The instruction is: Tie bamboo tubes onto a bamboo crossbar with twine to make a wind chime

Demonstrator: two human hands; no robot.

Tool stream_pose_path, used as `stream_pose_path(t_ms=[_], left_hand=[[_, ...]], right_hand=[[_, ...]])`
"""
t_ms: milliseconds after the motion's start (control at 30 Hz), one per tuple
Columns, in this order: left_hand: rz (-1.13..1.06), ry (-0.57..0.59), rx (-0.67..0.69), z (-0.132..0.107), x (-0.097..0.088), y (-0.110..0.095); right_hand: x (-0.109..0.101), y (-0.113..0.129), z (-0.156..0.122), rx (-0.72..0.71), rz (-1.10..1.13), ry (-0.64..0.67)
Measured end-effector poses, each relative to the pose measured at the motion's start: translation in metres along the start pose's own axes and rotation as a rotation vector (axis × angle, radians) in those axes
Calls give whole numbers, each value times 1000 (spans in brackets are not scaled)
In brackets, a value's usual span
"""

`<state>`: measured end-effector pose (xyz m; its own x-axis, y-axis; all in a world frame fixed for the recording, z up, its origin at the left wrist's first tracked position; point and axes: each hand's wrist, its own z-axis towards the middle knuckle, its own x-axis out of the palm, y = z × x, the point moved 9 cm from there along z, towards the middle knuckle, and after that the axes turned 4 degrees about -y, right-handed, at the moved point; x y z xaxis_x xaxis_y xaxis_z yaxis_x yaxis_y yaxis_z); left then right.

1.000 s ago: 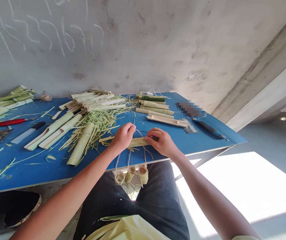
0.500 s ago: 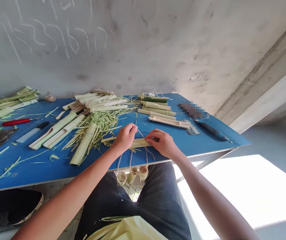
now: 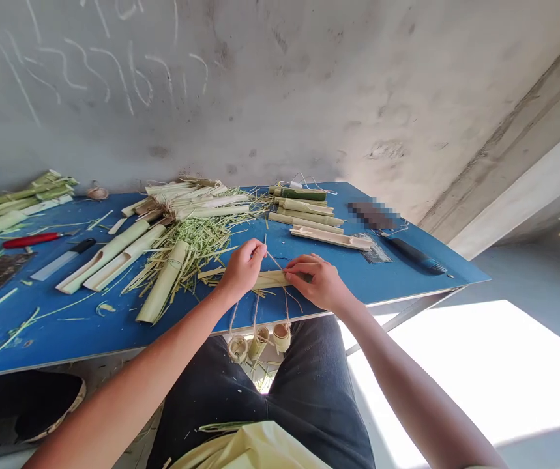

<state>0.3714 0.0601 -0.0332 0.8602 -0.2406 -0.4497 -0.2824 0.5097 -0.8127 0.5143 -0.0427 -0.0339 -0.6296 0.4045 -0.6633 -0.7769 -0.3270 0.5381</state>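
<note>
Head view: both hands work a bamboo strip at the bench's near edge, centre frame.
Left hand (image 3: 243,267) grip pinched shut on twine (image 3: 274,260), which runs taut to the right hand (image 3: 316,281). Right grip clamped on the flat bamboo strip (image 3: 270,280), which lies on the blue bench (image 3: 113,326). Three bamboo rings (image 3: 259,342) hang on strings below the edge. Green shavings (image 3: 196,238) are heaped just behind the left hand; red-handled knife (image 3: 28,240) at far left.

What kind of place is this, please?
Probably a simple bamboo-craft workspace: a blue table by a bare concrete wall carries split bamboo pieces and green shavings; the left hand pinches twine, the right hand holds a bamboo strip.
</note>
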Motion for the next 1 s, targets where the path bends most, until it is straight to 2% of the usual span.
stream_pose_path(t_ms=[167, 400, 1000], left_hand=[[23, -14, 0, 1, 0, 3], [24, 20, 21, 0, 4, -3], [-17, 22, -4, 0, 1, -2]], right_hand=[[-2, 7, -7, -9, 8, -6], [0, -2, 0, 83, -2, -14], [0, -4, -3, 107, 36, -12]])
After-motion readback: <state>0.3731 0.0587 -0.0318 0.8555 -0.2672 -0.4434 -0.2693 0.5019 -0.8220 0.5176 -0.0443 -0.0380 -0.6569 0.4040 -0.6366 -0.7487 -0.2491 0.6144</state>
